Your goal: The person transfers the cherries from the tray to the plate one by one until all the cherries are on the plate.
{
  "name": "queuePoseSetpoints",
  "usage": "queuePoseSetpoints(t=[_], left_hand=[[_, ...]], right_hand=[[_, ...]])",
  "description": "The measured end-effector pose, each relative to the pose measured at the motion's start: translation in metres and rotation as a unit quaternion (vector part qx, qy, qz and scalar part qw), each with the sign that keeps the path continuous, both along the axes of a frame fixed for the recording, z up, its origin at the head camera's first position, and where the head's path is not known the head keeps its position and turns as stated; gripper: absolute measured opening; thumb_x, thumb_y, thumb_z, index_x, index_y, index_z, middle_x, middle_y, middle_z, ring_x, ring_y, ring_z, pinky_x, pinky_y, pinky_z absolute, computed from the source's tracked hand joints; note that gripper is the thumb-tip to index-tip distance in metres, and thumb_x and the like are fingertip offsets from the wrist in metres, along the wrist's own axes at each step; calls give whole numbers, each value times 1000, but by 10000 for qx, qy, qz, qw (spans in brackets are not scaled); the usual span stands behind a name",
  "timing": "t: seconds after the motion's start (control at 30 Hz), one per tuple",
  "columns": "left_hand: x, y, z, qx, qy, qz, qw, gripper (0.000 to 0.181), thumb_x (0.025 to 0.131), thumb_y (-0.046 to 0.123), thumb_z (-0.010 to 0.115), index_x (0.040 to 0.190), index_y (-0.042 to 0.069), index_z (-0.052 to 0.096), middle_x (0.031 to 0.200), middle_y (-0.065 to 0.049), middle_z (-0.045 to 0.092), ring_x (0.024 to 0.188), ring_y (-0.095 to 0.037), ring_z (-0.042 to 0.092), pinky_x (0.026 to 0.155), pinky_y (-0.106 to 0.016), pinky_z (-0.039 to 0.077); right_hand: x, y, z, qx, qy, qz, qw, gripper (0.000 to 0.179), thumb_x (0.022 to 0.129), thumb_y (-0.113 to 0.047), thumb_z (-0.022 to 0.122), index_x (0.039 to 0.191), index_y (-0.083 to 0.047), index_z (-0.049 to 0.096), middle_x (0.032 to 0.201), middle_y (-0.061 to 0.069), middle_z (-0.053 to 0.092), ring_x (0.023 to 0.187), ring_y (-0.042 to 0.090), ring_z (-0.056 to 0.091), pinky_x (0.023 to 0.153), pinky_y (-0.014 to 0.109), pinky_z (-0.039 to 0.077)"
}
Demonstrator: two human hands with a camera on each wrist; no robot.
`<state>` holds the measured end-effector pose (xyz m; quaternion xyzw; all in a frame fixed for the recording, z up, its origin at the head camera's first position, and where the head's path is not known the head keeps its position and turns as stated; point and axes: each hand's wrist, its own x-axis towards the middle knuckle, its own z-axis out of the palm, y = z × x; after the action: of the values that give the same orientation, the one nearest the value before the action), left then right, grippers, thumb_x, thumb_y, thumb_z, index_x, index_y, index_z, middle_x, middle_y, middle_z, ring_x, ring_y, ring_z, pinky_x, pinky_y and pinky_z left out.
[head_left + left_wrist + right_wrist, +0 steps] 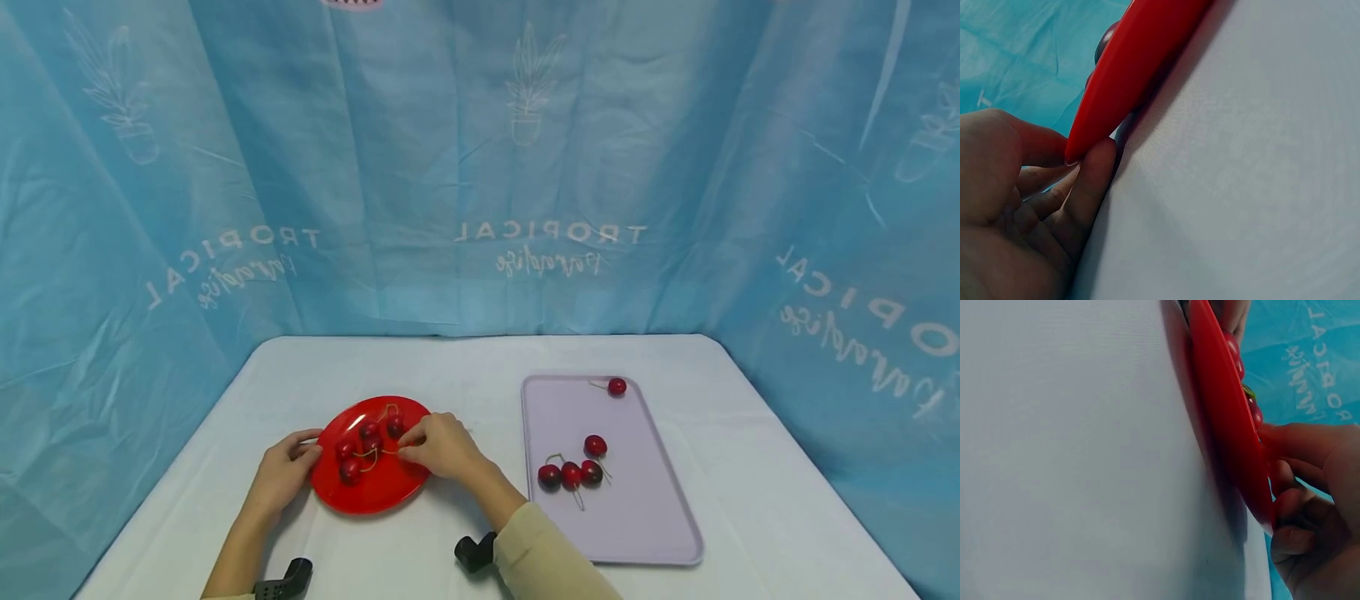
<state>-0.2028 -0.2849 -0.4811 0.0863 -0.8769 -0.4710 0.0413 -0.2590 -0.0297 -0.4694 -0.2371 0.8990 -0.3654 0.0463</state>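
A round red plate point(365, 497) lies on the left part of the white table, with several dark red cherries point(350, 471) on it, their thin stems crossing. My left hand point(283, 471) grips the plate's left rim; in the left wrist view the thumb is above the edge and fingers point(1094, 169) are below it. Over the plate's right side, my right hand point(442, 447) pinches the end of a cherry stem point(389, 452) between thumb and index finger. In the right wrist view its other fingers point(1294, 540) curl beside the rim, and the pinched tip is mostly hidden.
To the right stands a pale lilac tray point(637, 533). Several cherries point(571, 475) are grouped in its left middle, and a single cherry point(617, 387) lies at its far end. A blue printed curtain point(420, 183) hangs behind the white table point(465, 367).
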Motion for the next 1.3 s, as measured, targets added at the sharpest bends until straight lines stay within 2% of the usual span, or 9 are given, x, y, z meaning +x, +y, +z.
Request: queuePoseSetpoints(t=[0.1,0.27,0.5,0.7,0.93,1.13,1.3], left_hand=[[-1,-1,1,18,-3,9,10000,42,99,20,51,136,0,47,123,-25,57,107,-34,58,84,-35,54],[-1,-1,2,13,-41,42,10000,42,99,20,51,136,0,47,123,-25,56,108,-35,57,84,-34,54],[0,0,2,4,-45,23,10000,42,99,19,51,135,-1,47,123,-26,56,109,-36,56,89,-42,51],[0,1,2,-75,-78,62,9999,41,99,19,50,135,-1,47,122,-25,57,108,-36,57,86,-38,53],[0,0,0,-162,-53,78,9998,42,98,20,52,135,-1,48,121,-26,57,108,-37,57,85,-39,54],[0,-2,-4,-102,-89,158,9998,42,98,19,51,135,0,48,121,-24,58,106,-34,58,80,-31,55],[-2,-2,-5,-11,-25,117,9999,41,98,20,51,135,1,48,122,-25,57,106,-33,58,80,-29,55]], right_hand=[[-2,4,3,-199,-46,94,9997,19,83,-25,76,101,-20,77,82,-16,64,79,7,54,59,18,49],[-2,10,7,-328,117,113,9993,18,84,-28,73,100,-20,77,79,-16,60,74,8,53,59,20,49],[1,17,6,-487,160,14,9987,20,83,-30,73,99,-19,75,74,-12,57,69,8,53,55,22,48],[7,25,6,-427,55,38,9991,22,83,-31,73,101,-19,75,70,-11,56,66,9,53,51,24,47],[11,40,12,-633,177,127,9978,19,84,-28,71,100,-17,75,71,-11,57,66,9,53,52,25,47],[12,56,16,-686,209,-14,9974,21,85,-32,69,100,-19,75,72,-10,58,66,11,52,51,26,46],[9,68,13,-753,312,-121,9966,20,86,-32,69,100,-19,75,72,-10,58,66,11,52,53,26,46]])
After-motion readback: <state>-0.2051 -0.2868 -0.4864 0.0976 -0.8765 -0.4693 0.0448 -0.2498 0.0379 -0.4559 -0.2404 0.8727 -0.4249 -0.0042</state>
